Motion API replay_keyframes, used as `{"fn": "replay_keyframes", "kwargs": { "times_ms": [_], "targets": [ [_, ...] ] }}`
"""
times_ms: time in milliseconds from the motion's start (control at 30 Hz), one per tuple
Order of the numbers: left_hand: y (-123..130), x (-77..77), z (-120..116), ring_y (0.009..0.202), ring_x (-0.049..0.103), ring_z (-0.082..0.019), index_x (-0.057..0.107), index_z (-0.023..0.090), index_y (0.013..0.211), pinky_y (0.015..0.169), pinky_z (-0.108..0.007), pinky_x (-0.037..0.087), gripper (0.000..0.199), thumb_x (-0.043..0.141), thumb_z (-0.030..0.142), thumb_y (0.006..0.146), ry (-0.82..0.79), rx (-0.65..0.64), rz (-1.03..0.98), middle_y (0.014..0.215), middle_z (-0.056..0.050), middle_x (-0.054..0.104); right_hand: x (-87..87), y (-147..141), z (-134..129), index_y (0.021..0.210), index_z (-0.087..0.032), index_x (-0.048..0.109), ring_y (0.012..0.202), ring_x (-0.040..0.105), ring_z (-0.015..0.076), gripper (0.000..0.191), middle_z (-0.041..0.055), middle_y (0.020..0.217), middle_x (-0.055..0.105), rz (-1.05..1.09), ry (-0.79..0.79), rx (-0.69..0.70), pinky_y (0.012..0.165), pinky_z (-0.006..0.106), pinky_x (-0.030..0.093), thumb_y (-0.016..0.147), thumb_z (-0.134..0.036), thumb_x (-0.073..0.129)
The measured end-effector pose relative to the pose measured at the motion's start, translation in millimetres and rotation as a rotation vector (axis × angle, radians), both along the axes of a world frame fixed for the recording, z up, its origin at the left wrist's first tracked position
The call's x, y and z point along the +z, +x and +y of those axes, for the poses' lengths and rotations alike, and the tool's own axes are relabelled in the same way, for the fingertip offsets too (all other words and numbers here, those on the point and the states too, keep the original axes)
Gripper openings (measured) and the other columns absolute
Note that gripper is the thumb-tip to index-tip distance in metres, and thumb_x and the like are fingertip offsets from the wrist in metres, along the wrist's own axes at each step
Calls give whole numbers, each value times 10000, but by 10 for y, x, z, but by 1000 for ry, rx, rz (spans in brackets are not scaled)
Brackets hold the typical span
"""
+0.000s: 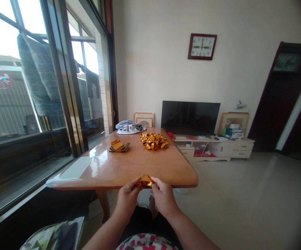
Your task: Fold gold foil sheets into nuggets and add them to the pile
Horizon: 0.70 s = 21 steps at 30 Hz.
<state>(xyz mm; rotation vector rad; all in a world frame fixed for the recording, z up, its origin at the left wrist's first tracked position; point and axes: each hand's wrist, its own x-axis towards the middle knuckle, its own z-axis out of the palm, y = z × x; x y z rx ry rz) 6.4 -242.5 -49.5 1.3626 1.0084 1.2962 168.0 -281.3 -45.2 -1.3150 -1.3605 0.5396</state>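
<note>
A piece of shiny gold foil paper (145, 180), partly folded to a peak, is held at the table's near edge. My left hand (128, 195) pinches its left end between thumb and fingers. At its right end, my right hand (164, 195) grips it the same way. Beyond my hands, on the wooden table (129, 169), lies a heap of folded gold foil pieces (154, 141). Left of that heap rests a stack of flat gold foil sheets (119, 146). The undersides of my fingers are hidden.
Bundled clothes (131, 127) lie at the table's far end. A white sheet (76, 167) is at its left corner, beside the window (59, 80). Behind stand a television (190, 118) and a white cabinet (225, 148). A bag or bin of papers (56, 236) is at lower left.
</note>
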Motion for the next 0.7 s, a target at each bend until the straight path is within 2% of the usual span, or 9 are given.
{"fn": "replay_keyframes", "kwargs": {
  "times_ms": [233, 367, 533, 700],
  "targets": [
    [3, 72, -49, 1030, 701, -300, 792, 169, 1100, 944, -396, 530, 402, 704, 313, 734, 42, -35, 22, 1080, -93, 788, -7, 8, 5, 1236, -233, 726, 975, 732, 267, 390, 84, 1113, 765, -3, 1, 11, 852, 359, 585, 906, -327, 540],
    [-1, 85, -53, 1045, 697, -301, 781, 165, 1128, 956, -404, 524, 421, 692, 323, 748, 44, -40, 28, 1106, -95, 781, -20, 5, 16, 1223, -230, 714, 890, 737, 248, 372, 78, 1062, 769, 28, -5, 27, 796, 348, 586, 911, -325, 533],
    [9, 86, -37, 1034, 702, -295, 767, 152, 1158, 983, -407, 507, 457, 699, 324, 739, 22, 17, 29, 1078, -94, 788, -66, -24, 30, 1040, -207, 680, 738, 727, 228, 225, 61, 870, 768, 110, -26, -14, 664, 309, 562, 890, -335, 570],
    [30, 115, -45, 992, 711, -289, 797, 153, 1071, 938, -386, 529, 403, 701, 318, 716, 23, -8, 3, 1040, -96, 796, -30, -33, -7, 948, -208, 671, 762, 725, 228, 157, 60, 854, 765, 59, 0, -12, 673, 291, 535, 883, -309, 569]
  ]
}}
